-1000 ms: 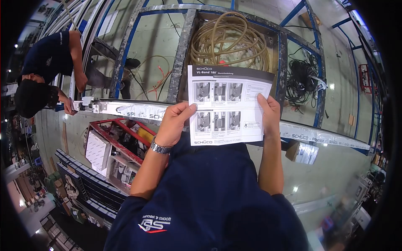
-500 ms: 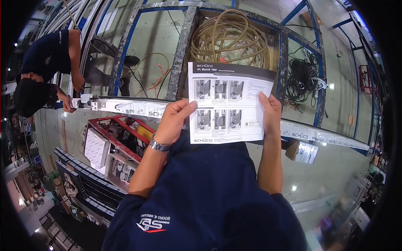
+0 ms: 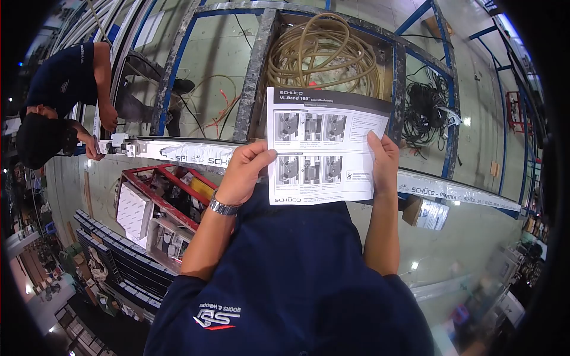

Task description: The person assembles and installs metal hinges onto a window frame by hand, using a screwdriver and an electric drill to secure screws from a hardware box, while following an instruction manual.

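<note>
A printed instruction sheet (image 3: 323, 148) is held up in front of my chest, with a black band headed "VL-Band 180°" and two rows of grey photos. My left hand (image 3: 244, 172) pinches its left edge, thumb on the front; a metal watch (image 3: 224, 206) circles that wrist. On the other side my right hand (image 3: 383, 159) grips the right edge, also with the thumb in front, its other fingers behind the paper. Beyond the sheet runs a long white-filmed profile (image 3: 190, 153), partly hidden by the sheet and my hands.
A coiled tan hose (image 3: 326, 53) lies in the paint-spattered frame (image 3: 256, 77). Dark cable (image 3: 424, 113) is heaped at right. On the left a co-worker (image 3: 65, 83) bends over the profile's end. A red cart (image 3: 157, 202) stands below it, and a carton (image 3: 428, 213) sits lower right.
The view has shifted very slightly. Both hands keep their hold on the instruction sheet, which stays almost where it was; the co-worker remains bent at the profile.
</note>
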Demonstrator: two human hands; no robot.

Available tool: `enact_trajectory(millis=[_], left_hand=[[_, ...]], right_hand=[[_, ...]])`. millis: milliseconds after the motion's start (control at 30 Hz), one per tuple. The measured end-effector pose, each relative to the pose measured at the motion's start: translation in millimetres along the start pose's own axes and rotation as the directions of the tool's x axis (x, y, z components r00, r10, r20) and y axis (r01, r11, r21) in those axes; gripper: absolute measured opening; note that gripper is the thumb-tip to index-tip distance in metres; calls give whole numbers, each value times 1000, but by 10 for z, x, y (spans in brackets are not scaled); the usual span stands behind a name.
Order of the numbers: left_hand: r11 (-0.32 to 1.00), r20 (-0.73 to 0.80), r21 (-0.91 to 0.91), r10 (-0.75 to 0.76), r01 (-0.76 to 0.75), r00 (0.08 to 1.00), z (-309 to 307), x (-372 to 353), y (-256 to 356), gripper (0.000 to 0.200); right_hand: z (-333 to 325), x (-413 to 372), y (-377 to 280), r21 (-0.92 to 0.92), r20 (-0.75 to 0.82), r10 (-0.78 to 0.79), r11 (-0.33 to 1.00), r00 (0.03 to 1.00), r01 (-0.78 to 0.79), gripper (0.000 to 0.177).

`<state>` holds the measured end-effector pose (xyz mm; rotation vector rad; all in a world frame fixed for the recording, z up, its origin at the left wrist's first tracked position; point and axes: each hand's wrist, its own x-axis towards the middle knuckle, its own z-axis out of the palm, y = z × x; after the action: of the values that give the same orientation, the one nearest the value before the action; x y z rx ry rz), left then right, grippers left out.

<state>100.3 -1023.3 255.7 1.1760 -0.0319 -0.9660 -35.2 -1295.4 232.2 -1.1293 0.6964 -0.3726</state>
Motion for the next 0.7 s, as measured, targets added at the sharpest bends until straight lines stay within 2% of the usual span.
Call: enact_trajectory(millis=[533,700], left_hand=[[1000,-75,21,11,-9,997,-6,-20,-82,15],[1000,-50,27,-6,7,999,-122,25,-142,23]], right_hand=[[29,26,18,20,28,2,1000,1000,-2,28],[45,19,-17,32,32,3,999,999,-4,28]])
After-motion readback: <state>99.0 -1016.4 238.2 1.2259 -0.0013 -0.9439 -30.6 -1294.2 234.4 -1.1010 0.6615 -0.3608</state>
